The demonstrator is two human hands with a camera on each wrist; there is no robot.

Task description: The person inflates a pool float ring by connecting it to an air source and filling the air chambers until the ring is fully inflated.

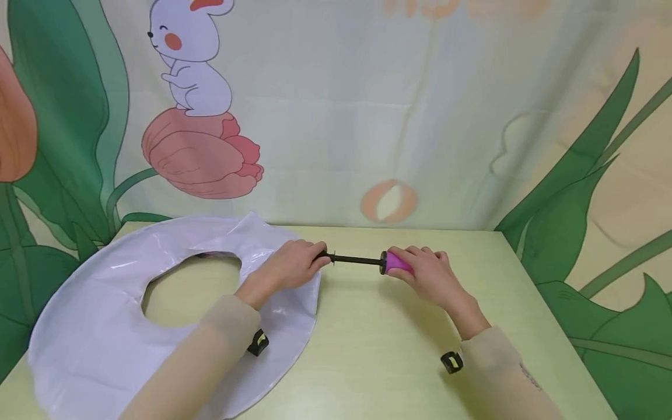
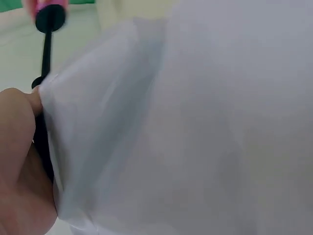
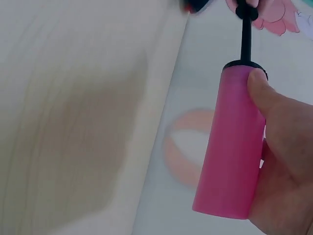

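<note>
Both hands hold a pink hand pump (image 3: pixel 230 147) level above the table. My right hand (image 1: pixel 427 274) grips the pink barrel, its thumb along the side in the right wrist view. Opposite it, my left hand (image 1: pixel 294 262) grips the black handle end. Between the hands a length of black rod (image 1: pixel 357 260) stands out of the barrel. A whitish swim ring (image 1: pixel 84 326) lies wrinkled and slack on the left, under my left forearm. Its pale sheet (image 2: pixel 186 127) fills most of the left wrist view, beside the left hand. The pump's far end is hidden by the right hand in the head view.
The pale yellow-green table (image 1: pixel 362 350) reaches back to a hanging cloth (image 1: pixel 325 146) printed with a rabbit, flowers and leaves. Small black fittings (image 1: pixel 451 362) sit by both wrists. Bare tabletop shows through the ring's hole.
</note>
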